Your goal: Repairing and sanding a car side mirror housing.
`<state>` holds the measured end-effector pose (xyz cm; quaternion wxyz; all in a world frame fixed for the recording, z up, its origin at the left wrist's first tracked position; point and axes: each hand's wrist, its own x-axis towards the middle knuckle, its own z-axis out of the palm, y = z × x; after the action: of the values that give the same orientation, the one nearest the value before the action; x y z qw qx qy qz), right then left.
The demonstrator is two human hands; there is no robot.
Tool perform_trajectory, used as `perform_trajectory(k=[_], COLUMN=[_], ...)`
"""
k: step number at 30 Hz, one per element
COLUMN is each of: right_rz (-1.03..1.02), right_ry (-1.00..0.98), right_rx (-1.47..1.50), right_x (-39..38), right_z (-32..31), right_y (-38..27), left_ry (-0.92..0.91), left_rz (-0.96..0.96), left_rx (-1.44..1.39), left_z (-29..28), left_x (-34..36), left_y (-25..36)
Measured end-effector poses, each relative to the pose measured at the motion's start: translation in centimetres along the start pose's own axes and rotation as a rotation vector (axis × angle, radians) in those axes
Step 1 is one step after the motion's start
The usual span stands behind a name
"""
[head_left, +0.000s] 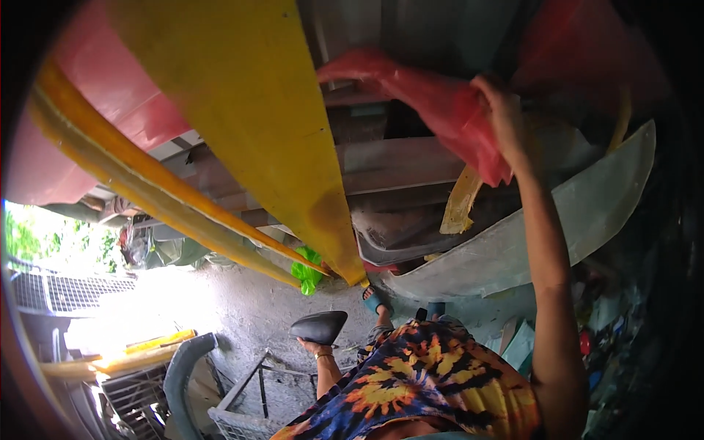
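Note:
Down at the lower middle, my left hand holds a smooth black shell-like piece, rounded at one end and pointed at the other. Its fingers are mostly hidden beneath it. Raised at the upper right, my right hand grips a translucent red plastic sheet, which hangs in folds from the hand and stretches to the left. Just below the sheet a yellow strip sticks up. Dark and grey panels lie behind the sheet.
A wide yellow board leans in front of me, with long orange-yellow strips to its left. A large pale curved panel lies at right. Bright green plastic sits by the board's foot. A metal frame stands lower left.

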<state>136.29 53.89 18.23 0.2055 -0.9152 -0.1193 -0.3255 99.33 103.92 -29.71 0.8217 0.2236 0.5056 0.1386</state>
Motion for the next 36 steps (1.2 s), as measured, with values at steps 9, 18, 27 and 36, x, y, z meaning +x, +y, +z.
perform_trajectory(k=[9,18,27,36], right_rz=[0.177,-0.002,-0.123,-0.620], right_ry=[0.005,0.011,-0.859,-0.738], right_rx=[0.144,0.169,-0.152,-0.533], right_x=[-1.0,-1.4,2.1,4.8], right_z=[-2.9,-3.4,17.4,20.7], right_y=[2.7,-8.6,-8.6,-9.6], left_ry=[-0.094,0.002,-0.046,0.063], left_rz=[-0.016,0.036,0.051,0.032], left_rx=[0.078,0.105,0.053,0.081], left_z=[0.3,1.2,1.9,-5.3], left_x=[1.2,1.5,0.3,1.4], left_y=[5.2,5.5,1.2,-0.8])
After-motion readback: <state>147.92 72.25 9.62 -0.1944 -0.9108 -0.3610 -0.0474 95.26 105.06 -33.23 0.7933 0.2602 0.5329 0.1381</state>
